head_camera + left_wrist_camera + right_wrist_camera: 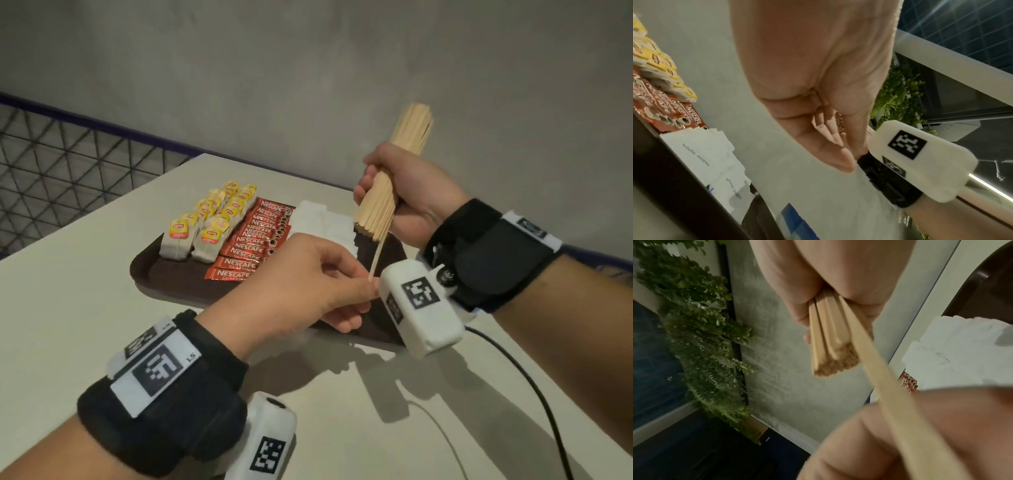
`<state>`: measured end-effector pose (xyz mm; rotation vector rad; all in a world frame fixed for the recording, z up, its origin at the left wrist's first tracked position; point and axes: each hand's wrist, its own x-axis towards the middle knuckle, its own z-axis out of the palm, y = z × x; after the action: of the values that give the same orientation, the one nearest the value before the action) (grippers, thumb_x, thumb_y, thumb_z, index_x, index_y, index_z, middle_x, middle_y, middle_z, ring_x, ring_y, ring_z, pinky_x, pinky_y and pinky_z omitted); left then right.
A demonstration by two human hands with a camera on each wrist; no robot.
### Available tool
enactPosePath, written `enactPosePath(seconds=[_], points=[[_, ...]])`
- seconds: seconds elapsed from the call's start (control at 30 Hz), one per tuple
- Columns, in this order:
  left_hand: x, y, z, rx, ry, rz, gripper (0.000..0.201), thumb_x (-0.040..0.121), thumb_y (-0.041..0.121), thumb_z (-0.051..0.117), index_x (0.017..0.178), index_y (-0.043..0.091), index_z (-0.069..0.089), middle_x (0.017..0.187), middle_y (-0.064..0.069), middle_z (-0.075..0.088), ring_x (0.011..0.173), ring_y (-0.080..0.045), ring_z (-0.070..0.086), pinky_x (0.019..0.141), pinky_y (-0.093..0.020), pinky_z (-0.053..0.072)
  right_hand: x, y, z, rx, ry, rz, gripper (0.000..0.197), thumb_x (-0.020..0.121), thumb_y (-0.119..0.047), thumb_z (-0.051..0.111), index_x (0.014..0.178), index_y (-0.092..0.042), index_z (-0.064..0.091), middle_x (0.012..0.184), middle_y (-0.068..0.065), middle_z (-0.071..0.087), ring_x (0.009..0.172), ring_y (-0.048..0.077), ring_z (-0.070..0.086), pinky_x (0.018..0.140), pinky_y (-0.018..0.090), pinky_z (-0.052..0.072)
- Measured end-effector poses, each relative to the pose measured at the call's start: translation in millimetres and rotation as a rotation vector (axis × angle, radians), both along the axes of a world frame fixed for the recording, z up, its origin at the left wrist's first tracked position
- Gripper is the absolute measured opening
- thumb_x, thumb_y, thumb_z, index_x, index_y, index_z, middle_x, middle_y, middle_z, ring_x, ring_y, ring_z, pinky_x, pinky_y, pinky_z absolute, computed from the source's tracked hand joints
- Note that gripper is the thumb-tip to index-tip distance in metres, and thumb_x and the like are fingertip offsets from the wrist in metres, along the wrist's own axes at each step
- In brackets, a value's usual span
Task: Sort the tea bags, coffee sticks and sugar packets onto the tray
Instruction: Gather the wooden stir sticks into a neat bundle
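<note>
A dark brown tray (154, 265) lies on the pale table. On it sit rows of yellow-tagged tea bags (209, 222), red Nescafe coffee sticks (255, 243) and white sugar packets (318, 219). My right hand (404, 198) grips a thick bundle of wooden stirrers (394, 171) upright above the tray's right part. One single stirrer (376, 255) hangs out of the bundle's lower end. My left hand (308, 284) pinches the lower tip of that stirrer. In the right wrist view the bundle (830, 337) and the long single stirrer (890, 386) run toward the camera.
A black cable (534, 387) trails over the table at the right. A grey wall rises behind the table, with a wire mesh fence (61, 164) at the left. The table's far edge (274, 168) lies just behind the tray.
</note>
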<state>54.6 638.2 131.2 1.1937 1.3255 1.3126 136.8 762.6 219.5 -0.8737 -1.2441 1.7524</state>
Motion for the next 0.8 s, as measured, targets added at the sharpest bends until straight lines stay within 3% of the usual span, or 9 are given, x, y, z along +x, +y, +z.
enactPosePath(seconds=[0.13, 0.27, 0.5, 0.63, 0.8], points=[[-6.8, -5.4, 3.6, 0.008, 0.029, -0.092, 0.016, 0.08, 0.01, 0.083, 0.089, 0.001, 0.074, 0.072, -0.018, 0.075, 0.06, -0.024, 0.071, 0.059, -0.029, 0.06, 2.1, -7.3, -0.9, -0.02, 0.039, -0.034, 0.004, 0.095, -0.002, 0.058, 0.097, -0.003, 0.054, 0.058, 0.001, 0.05, 0.047, 0.009, 0.052, 0.051, 0.024, 0.055], [-10.9, -10.7, 4.7, 0.02, 0.021, -0.146, 0.032, 0.066, 0.024, 0.087, 0.089, 0.004, 0.079, 0.074, -0.018, 0.075, 0.061, -0.023, 0.069, 0.058, -0.028, 0.058, 6.1, -2.6, 6.3, 0.006, 0.083, -0.099, 0.013, 0.094, -0.002, 0.06, 0.106, -0.002, 0.053, 0.061, 0.001, 0.052, 0.05, 0.009, 0.054, 0.053, 0.025, 0.056], [-15.2, -9.2, 4.9, 0.056, -0.003, -0.057, 0.014, 0.086, 0.013, 0.079, 0.093, 0.0, 0.078, 0.077, -0.017, 0.076, 0.06, -0.021, 0.068, 0.055, -0.026, 0.057, 2.0, -4.9, -1.6, 0.006, 0.065, -0.061, 0.016, 0.094, -0.003, 0.061, 0.108, -0.003, 0.055, 0.06, 0.002, 0.053, 0.049, 0.01, 0.054, 0.052, 0.025, 0.056], [-12.6, -7.0, 4.3, 0.075, -0.016, 0.016, 0.012, 0.088, 0.013, 0.078, 0.088, 0.001, 0.077, 0.075, -0.019, 0.075, 0.056, -0.022, 0.066, 0.051, -0.027, 0.055, -2.6, -4.5, -20.4, -0.033, 0.045, 0.0, 0.029, 0.092, -0.004, 0.062, 0.118, -0.006, 0.05, 0.061, 0.001, 0.054, 0.048, 0.011, 0.055, 0.051, 0.027, 0.053], [-9.4, -5.5, 3.2, 0.095, -0.049, 0.09, 0.018, 0.088, 0.019, 0.079, 0.085, 0.001, 0.077, 0.071, -0.018, 0.074, 0.053, -0.022, 0.065, 0.049, -0.028, 0.055, -5.7, 13.9, -35.3, -0.036, -0.14, -0.013, 0.018, 0.094, -0.004, 0.06, 0.109, -0.004, 0.05, 0.06, 0.002, 0.053, 0.046, 0.012, 0.053, 0.047, 0.026, 0.051]])
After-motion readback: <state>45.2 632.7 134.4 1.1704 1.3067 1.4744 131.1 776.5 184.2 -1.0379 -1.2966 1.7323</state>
